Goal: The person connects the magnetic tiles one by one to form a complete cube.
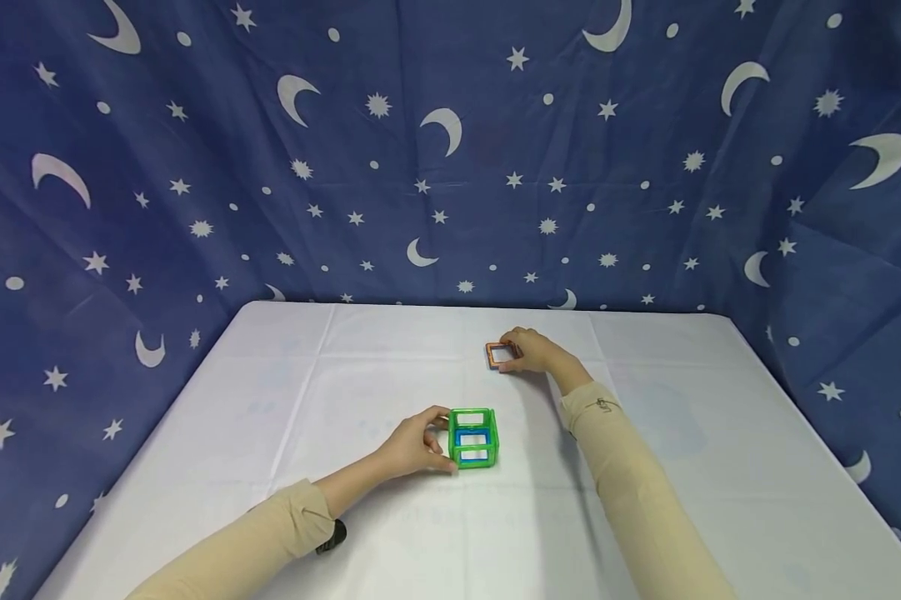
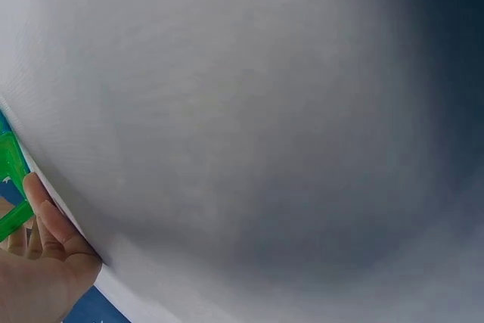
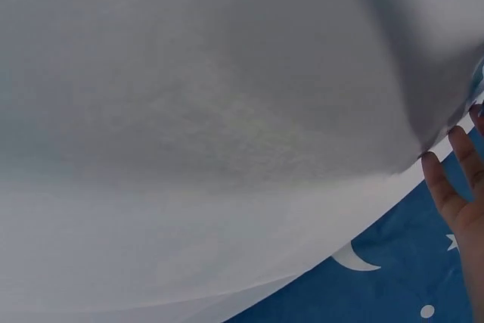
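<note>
A small open-topped cube of green magnetic tiles (image 1: 494,435), with a blue square tile (image 1: 461,437) low inside it, stands on the white table. My left hand (image 1: 414,446) holds the cube at its left side, thumb at the near corner and fingers at the far one. In the left wrist view only a green edge (image 2: 13,160) of it shows beside the fingers. Farther back, my right hand (image 1: 536,351) pinches an orange square magnetic tile (image 1: 491,358) at its right side. A bluish edge shows under that tile. The right wrist view catches the fingers (image 3: 463,153), with the tile mostly cut off.
A white cloth (image 1: 375,350) covers the table. Behind and at both sides hangs a blue curtain (image 1: 495,142) with moons and stars. A small black object (image 1: 332,537) shows beside the left sleeve.
</note>
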Available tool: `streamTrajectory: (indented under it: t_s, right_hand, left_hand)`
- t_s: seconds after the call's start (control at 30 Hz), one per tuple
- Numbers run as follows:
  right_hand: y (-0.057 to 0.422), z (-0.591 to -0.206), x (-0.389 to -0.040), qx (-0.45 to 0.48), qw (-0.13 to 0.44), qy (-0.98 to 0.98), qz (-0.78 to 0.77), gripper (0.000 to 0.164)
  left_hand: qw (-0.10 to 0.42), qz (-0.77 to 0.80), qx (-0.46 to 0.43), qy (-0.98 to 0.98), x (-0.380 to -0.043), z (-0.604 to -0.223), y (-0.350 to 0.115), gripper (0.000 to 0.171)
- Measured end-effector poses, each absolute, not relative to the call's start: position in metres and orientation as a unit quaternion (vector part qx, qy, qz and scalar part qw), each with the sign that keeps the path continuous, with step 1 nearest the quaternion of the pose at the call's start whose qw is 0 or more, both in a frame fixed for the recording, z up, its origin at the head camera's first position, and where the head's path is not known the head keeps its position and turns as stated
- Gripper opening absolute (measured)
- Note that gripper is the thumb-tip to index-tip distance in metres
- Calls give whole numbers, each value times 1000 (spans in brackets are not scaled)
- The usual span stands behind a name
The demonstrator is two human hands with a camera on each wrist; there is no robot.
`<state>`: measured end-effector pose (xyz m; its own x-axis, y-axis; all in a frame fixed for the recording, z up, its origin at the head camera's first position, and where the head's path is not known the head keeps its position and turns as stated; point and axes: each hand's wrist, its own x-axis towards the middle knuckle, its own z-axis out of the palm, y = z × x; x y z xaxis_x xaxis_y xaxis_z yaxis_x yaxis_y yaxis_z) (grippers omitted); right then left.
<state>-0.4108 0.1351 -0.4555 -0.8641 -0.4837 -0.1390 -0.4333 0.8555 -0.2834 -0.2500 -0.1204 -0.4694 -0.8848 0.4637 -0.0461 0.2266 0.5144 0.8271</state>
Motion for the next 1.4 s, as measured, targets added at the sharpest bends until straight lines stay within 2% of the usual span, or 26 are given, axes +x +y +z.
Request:
streamTrajectory:
  t_s: [0.3,0.9,1.2,1.4]
  right_hand:
    - [140,-455,-402,-239,82,956,-149,61]
    - [146,-444,-373,-270,58,950,-142,62]
    - [144,-435,-353,-276,41,949,-148,64]
    - [150,-431,-343,-280,38,947,-155,62]
  left_hand:
    - [144,459,200,853,-251,-469,-119,77]
    - [120,452,193,863,-245,-465,-104,77]
    - [130,464,194,855,-246,-465,-100,78]
    - [114,438,190,871,-248,-464,-95,77]
